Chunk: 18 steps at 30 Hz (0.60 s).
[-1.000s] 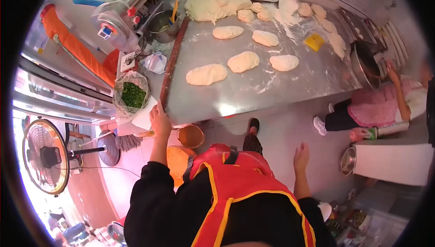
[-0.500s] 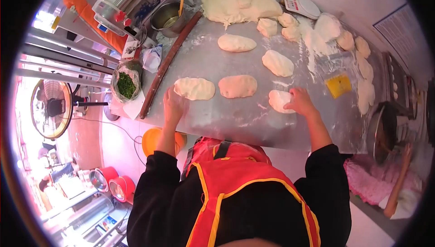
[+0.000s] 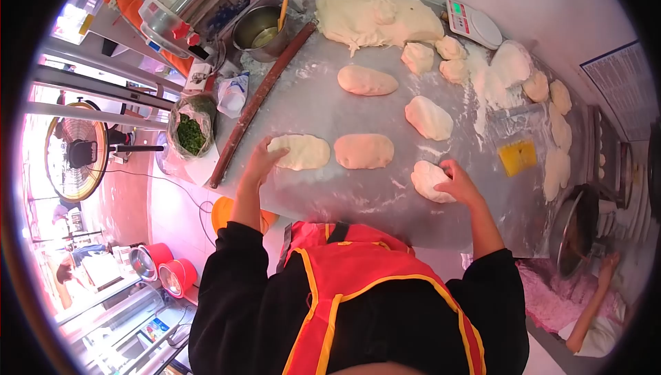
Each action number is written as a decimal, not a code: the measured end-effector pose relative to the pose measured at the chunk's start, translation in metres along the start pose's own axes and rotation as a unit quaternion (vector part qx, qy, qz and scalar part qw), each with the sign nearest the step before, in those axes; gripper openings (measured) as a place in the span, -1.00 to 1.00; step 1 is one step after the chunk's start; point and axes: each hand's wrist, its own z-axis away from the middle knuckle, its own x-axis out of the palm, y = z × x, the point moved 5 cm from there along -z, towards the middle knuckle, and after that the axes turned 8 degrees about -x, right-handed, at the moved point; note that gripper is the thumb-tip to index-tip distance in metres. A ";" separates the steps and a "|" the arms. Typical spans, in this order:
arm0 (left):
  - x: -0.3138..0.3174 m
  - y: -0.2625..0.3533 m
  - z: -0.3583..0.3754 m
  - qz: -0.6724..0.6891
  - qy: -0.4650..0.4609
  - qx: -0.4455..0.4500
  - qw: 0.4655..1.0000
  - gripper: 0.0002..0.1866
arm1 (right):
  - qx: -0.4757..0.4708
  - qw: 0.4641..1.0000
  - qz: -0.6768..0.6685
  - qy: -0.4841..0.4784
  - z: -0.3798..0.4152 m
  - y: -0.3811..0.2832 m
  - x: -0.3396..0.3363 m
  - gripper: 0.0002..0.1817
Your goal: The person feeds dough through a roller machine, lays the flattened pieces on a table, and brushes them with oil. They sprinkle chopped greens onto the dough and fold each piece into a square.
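My left hand [image 3: 261, 161] is at the left end of a flattened oval dough piece [image 3: 306, 152], thumb and fingers closed on its edge. My right hand [image 3: 461, 183] grips the right side of a smaller, rounder dough piece [image 3: 428, 181] near the table's front edge. Between them lies another flattened dough piece [image 3: 364, 151], with no hand on it. Farther back rest an oval dough piece [image 3: 368, 81] and a slanted dough piece [image 3: 428, 118]. The undersides of the held pieces are hidden.
A floury metal table [image 3: 310, 199] carries a long rolling pin [image 3: 261, 103], a big dough mass [image 3: 379, 17], a scale [image 3: 475, 24], a yellow scraper [image 3: 517, 159] and a metal pot [image 3: 260, 33]. Chopped greens [image 3: 191, 134] stand left. Another person's arm [image 3: 593, 303] is at lower right.
The view has shifted, so the table sits lower in it. My left thumb has come onto the left dough's end. My right hand stays at the small dough piece, which looks slightly turned.
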 end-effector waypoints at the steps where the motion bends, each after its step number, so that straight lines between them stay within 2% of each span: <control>1: 0.004 0.004 0.007 0.066 -0.010 -0.017 0.998 -0.52 | -0.006 0.999 -0.015 -0.030 -0.005 -0.005 -0.002 -0.55; 2: 0.004 -0.010 -0.003 0.105 -0.017 -0.015 0.994 -0.55 | -0.011 0.998 -0.029 -0.060 -0.009 -0.010 -0.006 -0.55; 4: 0.001 -0.051 -0.033 0.185 -0.033 -0.011 0.982 -0.60 | -0.035 0.998 -0.038 -0.035 -0.025 -0.033 -0.024 -0.57; 9: 0.004 -0.054 -0.032 0.281 -0.043 -0.041 0.958 -0.60 | -0.089 0.996 0.019 -0.001 -0.091 -0.092 -0.080 -0.61; 12: 0.010 -0.046 -0.026 0.307 -0.052 -0.038 0.950 -0.62 | -0.155 0.959 0.198 0.127 -0.123 -0.102 -0.101 -0.58; 15: 0.008 -0.050 -0.030 0.300 -0.047 -0.039 0.952 -0.62 | -0.258 0.880 0.315 0.246 -0.134 -0.095 -0.066 -0.54; 16: 0.006 -0.054 -0.033 0.295 -0.043 -0.040 0.954 -0.62 | -0.216 0.953 0.148 0.155 -0.126 -0.097 -0.035 -0.52; 18: 0.004 -0.061 -0.038 0.295 -0.035 -0.038 0.954 -0.62 | -0.133 0.991 0.026 0.013 -0.109 -0.094 0.041 -0.47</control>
